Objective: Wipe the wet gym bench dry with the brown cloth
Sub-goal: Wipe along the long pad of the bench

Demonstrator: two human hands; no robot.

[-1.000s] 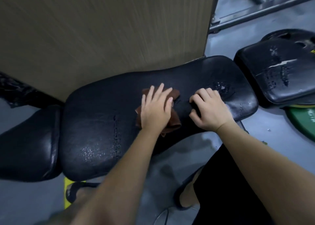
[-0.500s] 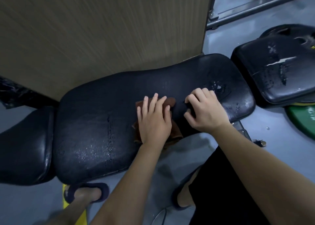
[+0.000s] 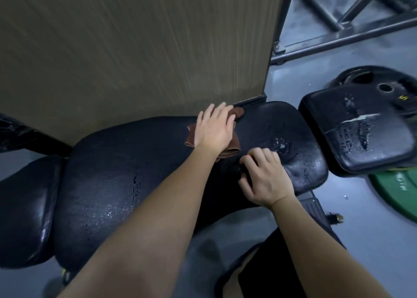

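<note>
Head view, wiping stroke in progress. The left hand point(image 3: 214, 128) lies flat on the brown cloth point(image 3: 233, 150), fingers straight and slightly spread, palm pressing the crumpled fabric onto the gym bench point(image 3: 112, 173). It neither pinches nor clutches the cloth, whose edges show on both sides of the palm and past the fingertips. The hand and cloth sit at the far edge of the pad, where the fingertips almost meet the foot of the wooden panel point(image 3: 135, 49).

The right hand point(image 3: 264, 178) rests on the pad just right of the cloth and nearer the person, fingers curled under. Nothing shows inside them, and the hand appears to brace the body.

Step in hand, by judgement: the middle of the wipe, well short of done. A puddle point(image 3: 279, 146) glistens just right of the pressing hand, beyond the right hand's knuckles. A band of droplets point(image 3: 135, 185) lies well to the left of the cloth, towards the person.

Next move, by judgement: keep the palm's pressure and draw the cloth right into the puddle, with the bracing hand kept clear of the path. The droplets on the left would follow, and refolding could expose a drier face of the cloth.
</note>
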